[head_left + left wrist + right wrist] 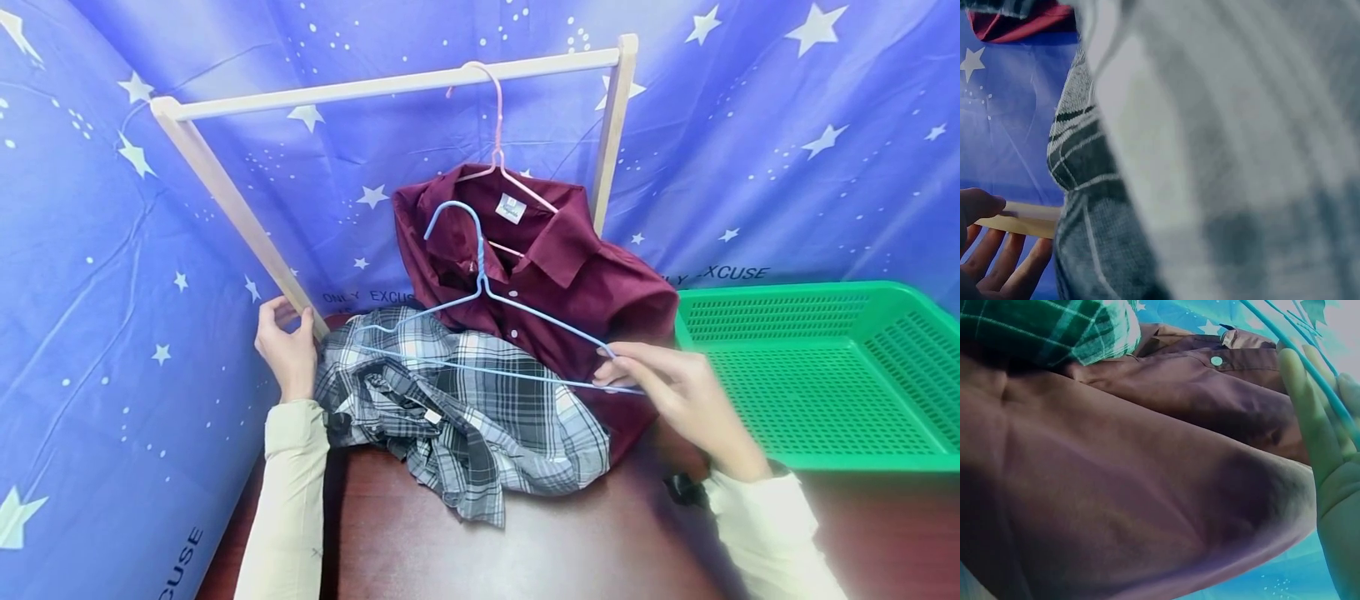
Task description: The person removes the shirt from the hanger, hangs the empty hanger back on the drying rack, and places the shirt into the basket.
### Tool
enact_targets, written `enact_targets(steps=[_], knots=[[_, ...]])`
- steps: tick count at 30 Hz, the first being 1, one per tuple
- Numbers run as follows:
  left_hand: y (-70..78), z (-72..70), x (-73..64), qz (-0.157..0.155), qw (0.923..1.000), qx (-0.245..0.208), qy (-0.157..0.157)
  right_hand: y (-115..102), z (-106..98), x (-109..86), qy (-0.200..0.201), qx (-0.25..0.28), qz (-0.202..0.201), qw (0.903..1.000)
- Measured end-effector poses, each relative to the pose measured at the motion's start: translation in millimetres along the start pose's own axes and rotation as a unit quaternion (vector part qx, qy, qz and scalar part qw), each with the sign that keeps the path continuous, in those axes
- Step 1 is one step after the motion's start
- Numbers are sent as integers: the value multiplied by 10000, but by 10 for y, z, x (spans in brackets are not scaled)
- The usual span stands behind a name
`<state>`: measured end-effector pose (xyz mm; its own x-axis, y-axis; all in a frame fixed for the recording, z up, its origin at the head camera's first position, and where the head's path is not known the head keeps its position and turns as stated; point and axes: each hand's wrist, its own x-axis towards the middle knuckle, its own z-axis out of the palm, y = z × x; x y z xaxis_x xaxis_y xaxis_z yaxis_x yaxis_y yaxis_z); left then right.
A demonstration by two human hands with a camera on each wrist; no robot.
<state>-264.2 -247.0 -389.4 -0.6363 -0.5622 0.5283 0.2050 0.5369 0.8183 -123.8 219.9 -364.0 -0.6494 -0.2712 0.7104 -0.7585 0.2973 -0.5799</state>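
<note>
At the bottom of the frame lies a dark reddish table point(555, 542). A grey, black and white checked shirt point(491, 417) is bunched up in the lower centre. Above it, in the middle of the frame, is a blue wire hanger point(482, 265), hook upward; whether its left end touches the checked shirt cannot be told. The right hand point(686, 396), right of centre, pinches the hanger's right corner between thumb and fingers. The left hand point(288, 354), left of centre, grips the left post of a wooden rack point(397, 86), thumb on one side and fingers on the other. Behind the blue hanger, a maroon shirt point(600, 308) hangs by a pink hanger point(499, 117) from the rack's top bar. A green basket point(870, 461) sits at the right edge. Farthest back is a blue curtain point(750, 183) with white stars.
</note>
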Motion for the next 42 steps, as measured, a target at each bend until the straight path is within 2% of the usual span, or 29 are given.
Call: enact_targets(steps=[6,11,16,25,38,42], knots=[[-1,-7,14,-9,10000,-6,19,-9,42,76,44,-137,-59,9999],[-5,-15,14,14,10000,-5,-4,-56,77,157,267,-194,-35,9995],[-41,-14,19,48,10000,-7,6,-134,115,255,506,-36,100,9987],[-54,-1,14,127,9999,-60,26,-244,206,439,629,73,199,9978],[-46,13,21,242,9994,260,-46,-324,374,673,1389,287,218,9896],[-64,24,24,308,9992,237,-35,-346,417,762,1561,374,194,9868]])
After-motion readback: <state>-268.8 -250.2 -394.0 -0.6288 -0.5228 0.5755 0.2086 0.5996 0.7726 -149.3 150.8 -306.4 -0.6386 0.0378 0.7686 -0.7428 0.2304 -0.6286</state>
